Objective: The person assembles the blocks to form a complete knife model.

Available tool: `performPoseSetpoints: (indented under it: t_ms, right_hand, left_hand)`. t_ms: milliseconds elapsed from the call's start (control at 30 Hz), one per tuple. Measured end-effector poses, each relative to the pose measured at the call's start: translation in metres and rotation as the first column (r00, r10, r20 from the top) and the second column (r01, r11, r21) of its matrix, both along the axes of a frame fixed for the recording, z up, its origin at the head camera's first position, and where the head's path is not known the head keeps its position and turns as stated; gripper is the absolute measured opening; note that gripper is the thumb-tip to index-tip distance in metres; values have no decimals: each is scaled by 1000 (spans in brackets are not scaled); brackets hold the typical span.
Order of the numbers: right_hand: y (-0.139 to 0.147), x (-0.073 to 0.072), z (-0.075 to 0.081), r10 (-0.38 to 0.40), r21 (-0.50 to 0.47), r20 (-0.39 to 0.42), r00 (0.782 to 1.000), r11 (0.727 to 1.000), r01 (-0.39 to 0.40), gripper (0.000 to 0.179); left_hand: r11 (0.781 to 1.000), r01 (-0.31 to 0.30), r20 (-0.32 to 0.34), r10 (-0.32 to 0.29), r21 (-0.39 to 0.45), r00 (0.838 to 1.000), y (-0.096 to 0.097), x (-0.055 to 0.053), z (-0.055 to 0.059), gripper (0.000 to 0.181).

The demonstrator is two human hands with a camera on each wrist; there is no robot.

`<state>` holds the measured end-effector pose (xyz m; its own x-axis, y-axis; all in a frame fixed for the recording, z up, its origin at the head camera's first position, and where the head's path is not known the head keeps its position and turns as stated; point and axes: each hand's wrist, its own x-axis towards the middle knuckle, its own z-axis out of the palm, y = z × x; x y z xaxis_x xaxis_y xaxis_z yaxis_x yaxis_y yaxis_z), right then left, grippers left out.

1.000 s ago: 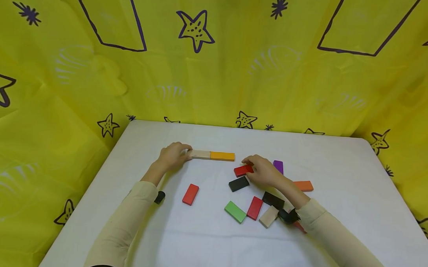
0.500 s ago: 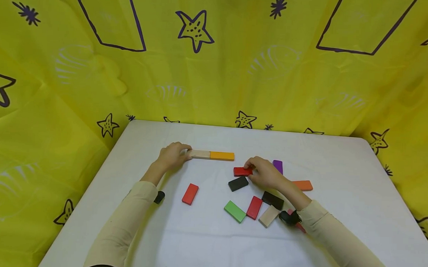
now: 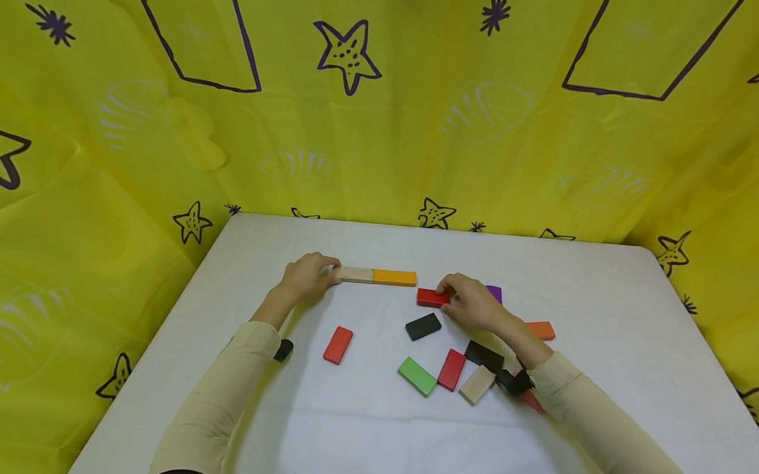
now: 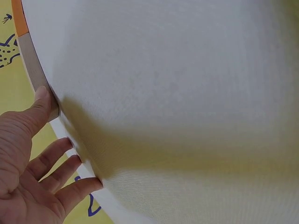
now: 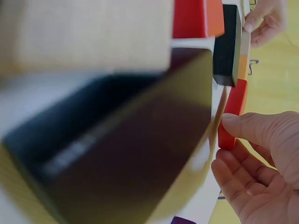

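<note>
My left hand (image 3: 307,275) holds the left end of a plain wooden block (image 3: 356,274). In the left wrist view its thumb (image 4: 43,95) lies on the block's side, and the index finger is hidden behind. End to end with that block lies a yellow-orange block (image 3: 395,278). My right hand (image 3: 471,301) pinches a red block (image 3: 432,298) between thumb and fingers, just right of and nearer than the row's end. In the right wrist view the thumb presses the red block's (image 5: 235,98) side. A black block (image 3: 423,327) lies just nearer than it.
Loose on the white table (image 3: 347,438) are a lone red block (image 3: 338,345), a green block (image 3: 417,376) and another red block (image 3: 452,370). A second black block (image 3: 485,356), a wooden block (image 3: 477,385), an orange block (image 3: 541,330) and a purple block (image 3: 495,293) surround the right forearm.
My right hand has turned the red block from a slant to nearly in line with the row and shifted it slightly away from me. The left hand stays put.
</note>
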<state>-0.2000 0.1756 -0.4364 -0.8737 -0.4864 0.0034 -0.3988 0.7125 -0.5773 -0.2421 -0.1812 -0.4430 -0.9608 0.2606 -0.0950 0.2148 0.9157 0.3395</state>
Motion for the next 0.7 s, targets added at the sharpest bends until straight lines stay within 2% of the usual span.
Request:
performPoseSetpoints:
  t_ms: [367,700]
  right_hand:
    - [-1,-25,-3,-53,-9,-8,999,999,53,22]
    - [-7,-38,-4,-31,9,3,1000,999,31,21]
  left_hand:
    - [1000,-13,12,13,2,1000,0,0,1,32]
    - [1000,-12,14,12,0,1000,1,1,0,33]
